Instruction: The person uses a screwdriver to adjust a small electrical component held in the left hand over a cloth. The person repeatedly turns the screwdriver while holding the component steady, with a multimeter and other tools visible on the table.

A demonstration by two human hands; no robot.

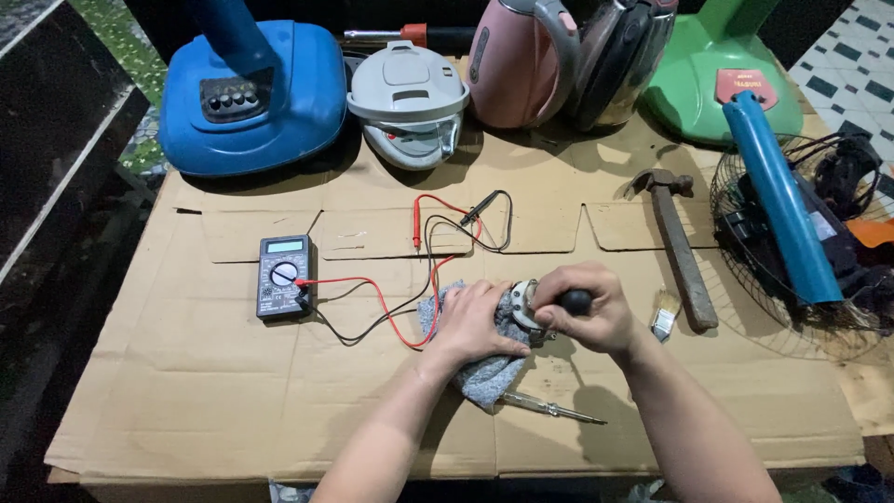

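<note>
While both forearms reach in from the bottom edge, the hands meet near the middle of the cardboard sheet [233, 410] that covers the work surface. A slim screwdriver [551, 407] with a clear handle lies nearest the viewer, just below the hands, its handle end tucked under a grey cloth [486, 377]. The left hand [477, 321] lies flat on that cloth, fingers curled down over it and pressing it against a small round metal part [523, 304] that peeks out between the two hands. The right hand [587, 303] is closed in a fist around a black-handled tool [576, 301], its tip hidden at the metal part. Just right of the right hand lies a small paintbrush [664, 313], and beyond it a hammer [678, 244] with a wooden handle. To the left, well apart from the hands, a digital multimeter [283, 276] rests face up, its red and black leads [428, 251] looping across the cardboard towards the cloth. At the right edge a wire fan guard [745, 270] holds a blue tube [780, 200]. Along the far side stand a blue fan base [279, 112], a white appliance lid [408, 98], a pink kettle [517, 61], a steel kettle [619, 56] and a green fan base [708, 84]
</note>
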